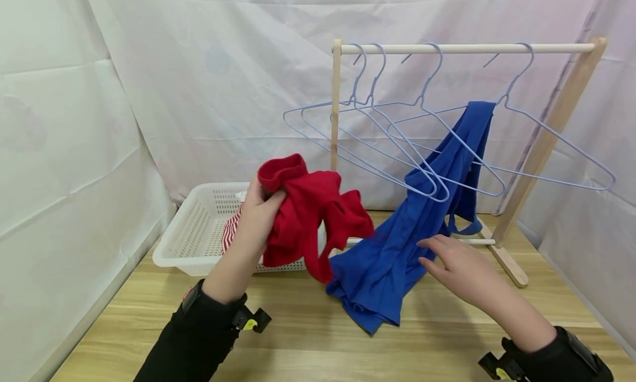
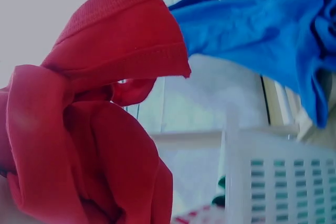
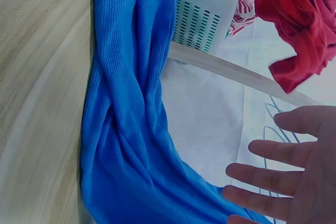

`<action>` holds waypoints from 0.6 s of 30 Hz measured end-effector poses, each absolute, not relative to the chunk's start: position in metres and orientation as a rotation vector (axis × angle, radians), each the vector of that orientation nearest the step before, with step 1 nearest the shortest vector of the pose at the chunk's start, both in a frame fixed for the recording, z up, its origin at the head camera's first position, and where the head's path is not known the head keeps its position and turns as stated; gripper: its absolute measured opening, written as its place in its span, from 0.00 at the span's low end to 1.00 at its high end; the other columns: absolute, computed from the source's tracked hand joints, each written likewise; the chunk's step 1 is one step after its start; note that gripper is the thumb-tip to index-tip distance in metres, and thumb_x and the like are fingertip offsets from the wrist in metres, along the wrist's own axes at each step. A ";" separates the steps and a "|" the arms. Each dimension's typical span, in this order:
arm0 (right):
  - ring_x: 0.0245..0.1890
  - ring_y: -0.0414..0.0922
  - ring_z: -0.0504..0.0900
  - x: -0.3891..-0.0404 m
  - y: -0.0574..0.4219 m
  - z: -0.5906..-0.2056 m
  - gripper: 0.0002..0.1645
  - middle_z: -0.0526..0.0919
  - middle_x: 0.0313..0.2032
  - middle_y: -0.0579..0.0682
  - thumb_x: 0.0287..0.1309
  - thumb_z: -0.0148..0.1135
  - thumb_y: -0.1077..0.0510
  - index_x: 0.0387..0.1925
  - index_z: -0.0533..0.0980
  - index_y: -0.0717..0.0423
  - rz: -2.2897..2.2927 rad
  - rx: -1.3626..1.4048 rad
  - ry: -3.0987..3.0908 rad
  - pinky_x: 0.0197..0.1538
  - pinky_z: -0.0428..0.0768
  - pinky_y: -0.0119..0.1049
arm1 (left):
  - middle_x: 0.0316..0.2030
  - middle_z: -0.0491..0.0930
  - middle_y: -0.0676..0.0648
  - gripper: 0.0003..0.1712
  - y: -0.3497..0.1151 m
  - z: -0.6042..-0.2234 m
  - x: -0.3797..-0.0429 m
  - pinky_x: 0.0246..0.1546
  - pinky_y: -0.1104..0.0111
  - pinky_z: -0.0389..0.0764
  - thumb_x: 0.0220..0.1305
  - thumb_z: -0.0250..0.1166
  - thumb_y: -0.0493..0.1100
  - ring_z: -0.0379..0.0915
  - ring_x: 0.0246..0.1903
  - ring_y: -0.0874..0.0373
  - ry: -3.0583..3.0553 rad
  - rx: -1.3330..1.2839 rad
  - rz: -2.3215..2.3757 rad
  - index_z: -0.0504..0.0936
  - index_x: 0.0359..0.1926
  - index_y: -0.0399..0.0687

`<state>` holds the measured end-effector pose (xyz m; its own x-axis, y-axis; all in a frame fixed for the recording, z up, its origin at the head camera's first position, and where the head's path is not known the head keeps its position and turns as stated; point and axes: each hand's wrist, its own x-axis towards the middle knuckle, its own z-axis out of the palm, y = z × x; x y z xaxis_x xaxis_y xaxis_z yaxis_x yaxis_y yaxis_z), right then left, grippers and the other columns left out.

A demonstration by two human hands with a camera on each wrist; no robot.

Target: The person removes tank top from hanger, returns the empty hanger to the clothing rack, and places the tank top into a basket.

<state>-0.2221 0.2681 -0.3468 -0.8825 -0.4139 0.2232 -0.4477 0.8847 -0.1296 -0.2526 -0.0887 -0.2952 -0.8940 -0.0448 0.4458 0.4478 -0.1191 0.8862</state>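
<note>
My left hand (image 1: pixel 258 219) grips a bunched red garment (image 1: pixel 308 222), held up in front of the basket; its ribbed band (image 2: pixel 115 9) shows close up in the left wrist view. A blue garment (image 1: pixel 392 244) droops from one of the hangers, its upper end caught on the hanger's left side and its lower end spread on the table. Over on the right, my right hand (image 1: pixel 457 263) has its fingers spread beside the blue cloth and holds nothing. The right wrist view shows the blue garment's ribbed fabric (image 3: pixel 126 103) lying along the table.
A wooden rack (image 1: pixel 472 48) carries several light-blue wire hangers (image 1: pixel 561 133). A white perforated basket (image 1: pixel 194 222) stands at the left with a red-and-white striped cloth (image 1: pixel 231 227) inside. White sheeting (image 1: pixel 199 67) encloses the wooden table (image 1: pixel 298 338) at the back and sides.
</note>
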 end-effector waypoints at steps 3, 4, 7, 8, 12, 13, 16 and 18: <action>0.48 0.53 0.72 -0.222 0.266 -0.345 0.21 0.76 0.47 0.54 0.61 0.52 0.46 0.49 0.72 0.54 0.259 0.664 -2.869 0.51 0.70 0.58 | 0.49 0.71 0.45 0.22 -0.102 -0.295 -0.253 0.49 0.62 0.66 0.59 0.53 0.35 0.66 0.48 0.54 -1.841 -0.384 -2.042 0.66 0.55 0.52; 0.49 0.53 0.72 -0.223 0.265 -0.345 0.21 0.76 0.47 0.54 0.61 0.51 0.46 0.50 0.72 0.54 0.258 0.665 -2.871 0.50 0.71 0.57 | 0.49 0.71 0.45 0.21 -0.106 -0.296 -0.254 0.49 0.62 0.66 0.59 0.53 0.34 0.65 0.47 0.54 -1.841 -0.377 -2.031 0.66 0.54 0.52; 0.49 0.51 0.72 -0.224 0.261 -0.343 0.22 0.76 0.47 0.53 0.61 0.51 0.45 0.50 0.71 0.53 0.260 0.671 -2.872 0.49 0.73 0.55 | 0.49 0.70 0.46 0.21 -0.119 -0.297 -0.255 0.49 0.63 0.65 0.59 0.53 0.35 0.64 0.48 0.55 -1.839 -0.344 -2.005 0.66 0.54 0.52; 0.48 0.51 0.72 -0.224 0.260 -0.343 0.22 0.76 0.47 0.52 0.61 0.51 0.45 0.50 0.71 0.53 0.263 0.675 -2.870 0.49 0.73 0.54 | 0.49 0.70 0.46 0.21 -0.123 -0.297 -0.255 0.49 0.64 0.65 0.59 0.53 0.35 0.64 0.49 0.54 -1.830 -0.342 -2.003 0.66 0.54 0.52; 0.48 0.49 0.72 -0.226 0.254 -0.343 0.22 0.76 0.46 0.51 0.60 0.52 0.45 0.50 0.71 0.53 0.280 0.698 -2.856 0.48 0.74 0.52 | 0.50 0.70 0.46 0.20 -0.139 -0.297 -0.255 0.49 0.67 0.64 0.59 0.53 0.34 0.63 0.49 0.54 -1.773 -0.298 -1.996 0.67 0.53 0.51; 0.48 0.48 0.72 -0.227 0.253 -0.343 0.21 0.76 0.46 0.51 0.60 0.52 0.45 0.50 0.71 0.53 0.283 0.702 -2.853 0.48 0.74 0.52 | 0.50 0.70 0.45 0.20 -0.142 -0.296 -0.255 0.49 0.67 0.65 0.59 0.52 0.34 0.63 0.49 0.54 -1.757 -0.293 -1.998 0.67 0.53 0.50; 0.48 0.48 0.72 -0.227 0.249 -0.343 0.21 0.76 0.46 0.51 0.60 0.53 0.46 0.50 0.71 0.52 0.287 0.704 -2.848 0.48 0.74 0.52 | 0.52 0.69 0.46 0.20 -0.152 -0.296 -0.257 0.49 0.68 0.65 0.59 0.52 0.34 0.62 0.51 0.54 -1.705 -0.272 -2.004 0.67 0.53 0.50; 0.48 0.48 0.72 -0.228 0.246 -0.343 0.20 0.76 0.46 0.51 0.59 0.53 0.46 0.49 0.71 0.52 0.283 0.707 -2.846 0.48 0.74 0.52 | 0.53 0.68 0.46 0.20 -0.159 -0.296 -0.259 0.49 0.69 0.65 0.60 0.53 0.35 0.61 0.52 0.54 -1.669 -0.253 -2.014 0.66 0.54 0.51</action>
<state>-0.2279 0.2459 -0.3427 -0.8670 -0.4404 0.2331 -0.4777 0.8677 -0.1373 -0.2588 -0.1587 -0.2957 -0.8534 -0.2624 0.4504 0.4913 -0.1164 0.8632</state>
